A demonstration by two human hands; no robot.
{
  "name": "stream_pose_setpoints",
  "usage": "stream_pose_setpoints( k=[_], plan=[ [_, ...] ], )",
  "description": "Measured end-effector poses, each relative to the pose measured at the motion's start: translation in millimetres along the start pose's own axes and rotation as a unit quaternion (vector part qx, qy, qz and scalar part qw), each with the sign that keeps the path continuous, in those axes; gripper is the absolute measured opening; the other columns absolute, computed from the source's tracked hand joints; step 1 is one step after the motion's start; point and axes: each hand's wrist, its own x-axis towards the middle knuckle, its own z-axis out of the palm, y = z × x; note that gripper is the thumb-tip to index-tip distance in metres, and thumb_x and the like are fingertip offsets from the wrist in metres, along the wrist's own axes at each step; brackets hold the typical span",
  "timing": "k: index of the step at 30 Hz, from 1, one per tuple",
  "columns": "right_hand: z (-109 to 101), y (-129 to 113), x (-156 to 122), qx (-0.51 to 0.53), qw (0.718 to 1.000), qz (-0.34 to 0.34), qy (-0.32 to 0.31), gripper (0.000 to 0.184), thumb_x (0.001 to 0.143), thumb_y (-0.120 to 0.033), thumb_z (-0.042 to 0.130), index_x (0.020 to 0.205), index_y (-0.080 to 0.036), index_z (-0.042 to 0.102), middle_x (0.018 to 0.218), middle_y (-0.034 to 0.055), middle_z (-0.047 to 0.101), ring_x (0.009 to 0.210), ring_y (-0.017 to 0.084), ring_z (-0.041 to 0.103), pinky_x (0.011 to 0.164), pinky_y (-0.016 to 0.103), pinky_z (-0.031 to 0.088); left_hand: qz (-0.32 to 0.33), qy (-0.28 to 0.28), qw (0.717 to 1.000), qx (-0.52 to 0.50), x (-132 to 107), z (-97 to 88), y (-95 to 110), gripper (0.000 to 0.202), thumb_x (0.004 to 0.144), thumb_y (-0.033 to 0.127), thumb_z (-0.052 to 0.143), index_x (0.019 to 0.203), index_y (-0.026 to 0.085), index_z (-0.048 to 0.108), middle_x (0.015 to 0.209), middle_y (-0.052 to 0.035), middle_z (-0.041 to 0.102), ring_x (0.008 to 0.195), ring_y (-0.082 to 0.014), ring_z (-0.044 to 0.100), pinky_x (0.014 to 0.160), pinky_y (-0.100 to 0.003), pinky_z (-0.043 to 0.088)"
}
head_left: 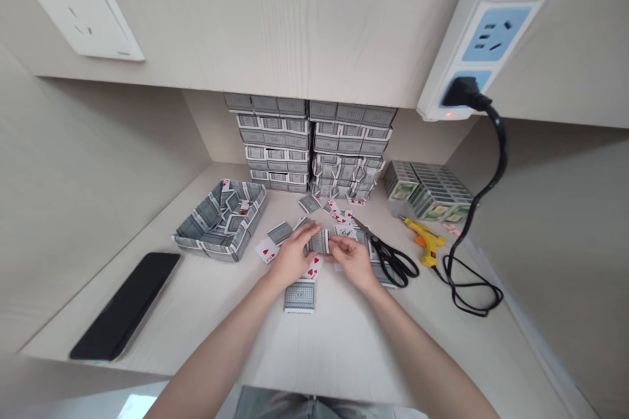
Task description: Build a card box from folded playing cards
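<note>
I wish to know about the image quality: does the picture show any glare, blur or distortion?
Head view: glare in one bright patch at bottom left, below the tabletop; wide-angle stretching near the upper corners, where the wall socket and power strip lean; slight softness on the card in the hands, its fine pattern hard to read.

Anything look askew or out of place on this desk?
Mildly: loose playing cards lie scattered at mixed angles around the left hand and right hand, some face up, unlike the card-patterned boxes stacked in columns behind.
</note>
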Motion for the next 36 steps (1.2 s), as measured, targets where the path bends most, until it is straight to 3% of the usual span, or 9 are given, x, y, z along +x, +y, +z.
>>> stream_pose_setpoints(
  k=[7,19,24,29,32,36],
  plan=[
    [-1.2,-7.0,0.6,0.023,0.999,0.018,-0.015,0.026,0.056,-0.036,0.073,0.073,-0.019,0.063,0.066,0.0005,0.064,0.061,0.017,0.06,0.063,0.036,0.054,0.006,0.006,1.0,-0.009,0.0,-1.1,2.4,0.06,0.064,0.003,0.057,0.12,0.023,0.046,0.126,-0.0044,0.048,0.117,-0.0185,0.043,0.102,-0.04,0.034],
    [-3.9,-4.5,-0.7,-0.052,0.998,-0.038,-0.006,0.025,0.062,-0.038,0.068,0.062,-0.019,0.053,0.048,-0.0048,0.054,0.039,0.01,0.047,0.035,0.022,0.039,0.01,-0.009,1.0,-0.012,-2.6,1.8,6.1,0.06,0.065,0.006,0.061,0.121,0.024,0.045,0.125,-0.004,0.049,0.117,-0.0182,0.044,0.101,-0.037,0.034],
    [-1.7,-9.1,-2.2,-0.054,0.997,-0.025,-0.041,0.03,0.072,-0.047,0.057,0.075,-0.017,0.059,0.05,-0.0019,0.06,0.04,0.014,0.054,0.044,0.027,0.046,0.005,0.019,1.0,-0.008,-0.5,3.2,3.1,0.058,0.066,0.005,0.058,0.12,0.023,0.046,0.123,-0.0052,0.049,0.114,-0.0186,0.045,0.095,-0.036,0.04],
    [-0.3,2.3,-1.4,-0.033,0.996,-0.048,-0.067,0.039,0.064,-0.035,0.068,0.097,-0.019,0.058,0.076,0.0017,0.065,0.056,0.014,0.06,0.057,0.029,0.051,-0.018,0.042,0.999,-0.014,-1.3,6.2,1.3,0.058,0.066,0.006,0.057,0.12,0.022,0.046,0.12,-0.0066,0.049,0.107,-0.0179,0.05,0.085,-0.031,0.046],
    [-1.5,7.0,-1.5,-0.049,0.994,-0.054,-0.077,0.033,0.065,-0.033,0.066,0.093,-0.018,0.058,0.078,0.0024,0.064,0.059,0.014,0.059,0.055,0.028,0.05,-0.022,0.038,0.999,-0.019,-2.4,7.2,0.8,0.058,0.066,0.008,0.06,0.121,0.023,0.047,0.12,-0.0066,0.049,0.105,-0.0187,0.051,0.085,-0.031,0.046],
    [-2.0,5.1,-3.6,-0.06,0.993,-0.059,-0.077,0.02,0.066,-0.031,0.065,0.078,-0.018,0.057,0.065,-0.0015,0.06,0.052,0.011,0.055,0.052,0.025,0.048,-0.043,0.008,0.998,-0.051,-2.6,6.6,-1.0,0.058,0.062,0.009,0.064,0.117,0.022,0.052,0.116,-0.0062,0.052,0.102,-0.0195,0.052,0.082,-0.031,0.047]
  ],
)
